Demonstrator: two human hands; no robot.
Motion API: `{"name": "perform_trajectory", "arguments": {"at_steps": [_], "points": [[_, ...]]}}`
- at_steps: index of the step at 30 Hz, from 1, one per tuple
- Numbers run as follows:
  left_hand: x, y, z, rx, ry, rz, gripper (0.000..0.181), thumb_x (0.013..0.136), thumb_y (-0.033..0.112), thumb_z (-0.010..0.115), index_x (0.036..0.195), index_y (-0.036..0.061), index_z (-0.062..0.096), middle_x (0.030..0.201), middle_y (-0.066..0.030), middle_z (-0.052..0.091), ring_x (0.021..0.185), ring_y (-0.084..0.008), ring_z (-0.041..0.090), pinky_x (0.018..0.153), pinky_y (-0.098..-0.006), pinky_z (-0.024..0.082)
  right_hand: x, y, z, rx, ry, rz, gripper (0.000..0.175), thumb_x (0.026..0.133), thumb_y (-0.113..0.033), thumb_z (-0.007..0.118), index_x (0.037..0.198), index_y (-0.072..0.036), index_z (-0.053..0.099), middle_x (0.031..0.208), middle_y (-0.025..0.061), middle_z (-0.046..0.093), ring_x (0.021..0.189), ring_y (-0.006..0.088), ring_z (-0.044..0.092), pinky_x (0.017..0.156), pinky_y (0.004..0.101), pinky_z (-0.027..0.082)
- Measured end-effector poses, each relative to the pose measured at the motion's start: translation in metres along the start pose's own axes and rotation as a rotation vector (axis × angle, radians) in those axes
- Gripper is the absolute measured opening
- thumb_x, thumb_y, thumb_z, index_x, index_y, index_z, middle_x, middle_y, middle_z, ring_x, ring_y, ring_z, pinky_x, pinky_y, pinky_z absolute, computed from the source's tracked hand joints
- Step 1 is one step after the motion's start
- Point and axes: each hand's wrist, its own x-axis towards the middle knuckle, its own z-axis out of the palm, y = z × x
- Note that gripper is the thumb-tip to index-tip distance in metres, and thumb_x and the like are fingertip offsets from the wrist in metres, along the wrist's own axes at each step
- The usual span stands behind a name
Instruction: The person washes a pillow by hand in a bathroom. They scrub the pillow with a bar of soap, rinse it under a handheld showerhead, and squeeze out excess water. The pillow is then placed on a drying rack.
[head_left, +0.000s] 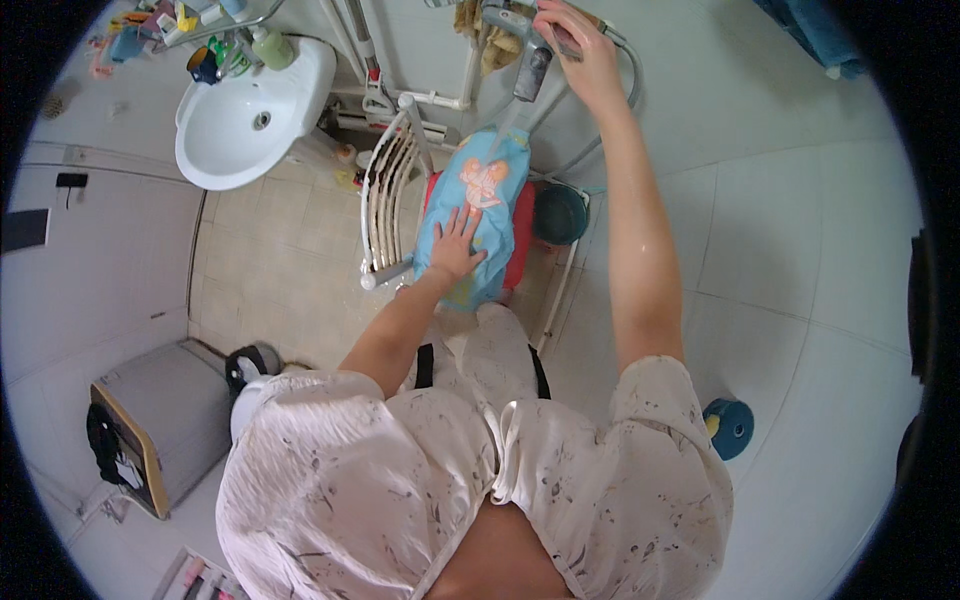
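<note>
My left hand (456, 246) lies flat, fingers spread, on a wet light blue sheet-like item (499, 232) with an orange cartoon print. Whether the item is cloth or plastic I cannot tell. It is draped over a red support (523, 244), mostly hidden underneath. High on the wall, my right hand (583, 56) grips the metal handle (566, 46) of a wall tap. From the tap's grey spout (532, 75), a stream of water (504, 126) falls onto the far part of the blue item.
A white slatted rack (390, 199) stands just left of the blue item. To its right sits a dark green bucket (561, 215). A white washbasin (232, 131) with bottles is at upper left. A shower hose (634, 75) hangs behind my right hand.
</note>
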Motion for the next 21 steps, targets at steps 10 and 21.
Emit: {"name": "perform_trajectory", "arguments": {"at_steps": [10, 21], "points": [[0.039, -0.005, -0.002, -0.353, 0.383, -0.109, 0.041, 0.094, 0.031, 0.054, 0.132, 0.0158, 0.051, 0.127, -0.011, 0.052, 0.116, -0.032, 0.05, 0.095, -0.052, 0.039, -0.024, 0.014, 0.013, 0.168, 0.357, -0.132, 0.032, 0.087, -0.006, 0.062, 0.119, -0.004, 0.057, 0.121, 0.0158, 0.061, 0.117, 0.0293, 0.057, 0.095, 0.0378, 0.048], [0.159, 0.029, 0.002, -0.101, 0.554, -0.242, 0.067, 0.091, 0.039, 0.05, 0.149, 0.0116, 0.033, 0.155, -0.0111, 0.03, 0.145, -0.0283, 0.025, 0.115, -0.0549, 0.02, -0.236, 0.144, 0.18, -0.327, -0.469, 0.516, 0.063, 0.093, -0.053, 0.046, 0.146, -0.019, 0.04, 0.154, 0.0213, 0.027, 0.144, 0.0403, 0.018, 0.113, 0.0616, 0.009]]}}
